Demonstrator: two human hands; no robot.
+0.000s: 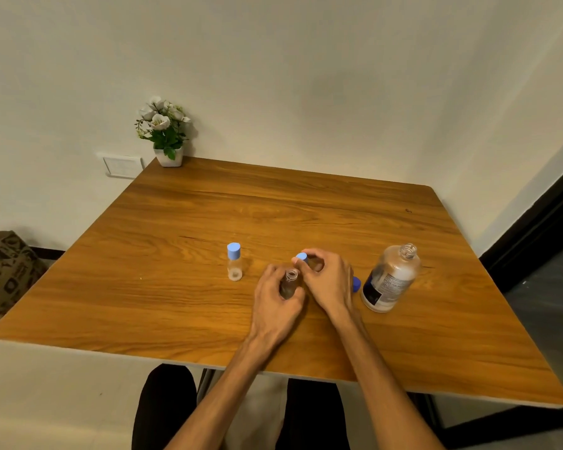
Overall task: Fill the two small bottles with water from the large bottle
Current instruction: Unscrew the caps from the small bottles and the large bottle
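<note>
I see the open small bottle (290, 282) standing upright on the wooden table (176, 303), near the front middle, with its threaded neck bare and pointing up. My left hand (275, 298) wraps round its body from the left and near side, fingers curled about the glass, so the neck rises just above the grip. Just beyond and to the right of that neck, my right hand (329, 280) pinches the light blue cap (301, 257) between thumb and fingertips; the cap sits slightly higher than the bottle mouth and is clear of it, not on the threads.

To the left of both hands, apart from them, the second small bottle (234, 263) stands upright with its own light blue cap on. I cannot tell how much liquid either small bottle has inside.

To the right, the large bottle (392, 279) stands uncapped, its label facing me. Between it and my right wrist a dark blue cap (356, 284) lies on the table, partly hidden behind the hand.

At the far left corner of the table a white pot of flowers (166, 134) stands against the wall. A patterned bag (7, 271) sits on the floor at the left.
</note>
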